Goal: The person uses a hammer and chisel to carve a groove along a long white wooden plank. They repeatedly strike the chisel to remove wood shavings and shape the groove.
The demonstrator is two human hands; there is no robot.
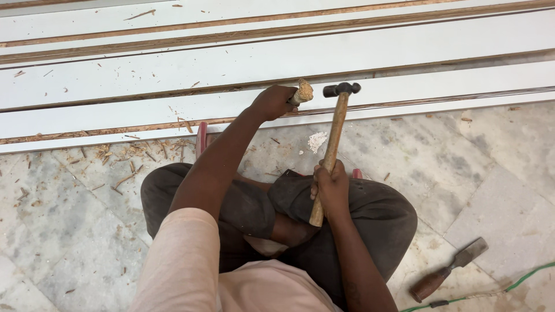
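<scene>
Left hand [272, 102] clenched on wooden-handled chisel [301, 92], steadying it against white board [404, 86]; right hand [330, 188] grips wooden-handled hammer [333, 138], head beside chisel butt.

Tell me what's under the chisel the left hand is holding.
The chisel in the left hand stands over a white board, at its brown wood edge strip. The blade tip and the contact spot are hidden by the hand. The right hand holds a hammer beside it.

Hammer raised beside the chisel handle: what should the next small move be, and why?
Probably swing the hammer down onto the chisel's mushroomed end. The right hand holds the hammer's head level with that end, while the left hand steadies the chisel against the white board.
</scene>
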